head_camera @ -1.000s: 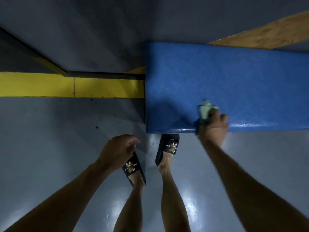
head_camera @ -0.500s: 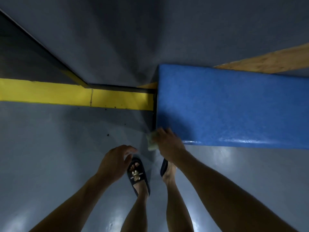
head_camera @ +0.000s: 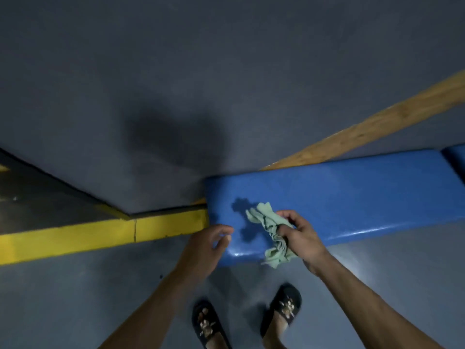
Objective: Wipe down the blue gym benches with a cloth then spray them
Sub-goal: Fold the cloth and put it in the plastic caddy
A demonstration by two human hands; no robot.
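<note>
Since half a second ago the right hand (head_camera: pixel 300 238) has lifted the green cloth (head_camera: pixel 270 231) from the table's (head_camera: pixel 352 197) left corner onto its top, gripping it. The left hand (head_camera: pixel 206 244), loosely curled and seemingly empty, hovers at the left edge; grey floor (head_camera: pixel 75 298) lies open at lower left.

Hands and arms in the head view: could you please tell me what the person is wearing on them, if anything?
Nothing shows on either. The left hand and right hand wear no gloves, and I see no rings, though the picture is dim. Both forearms are bare to the frame's lower edge, with no sleeves, watch or wristband in view.
</note>
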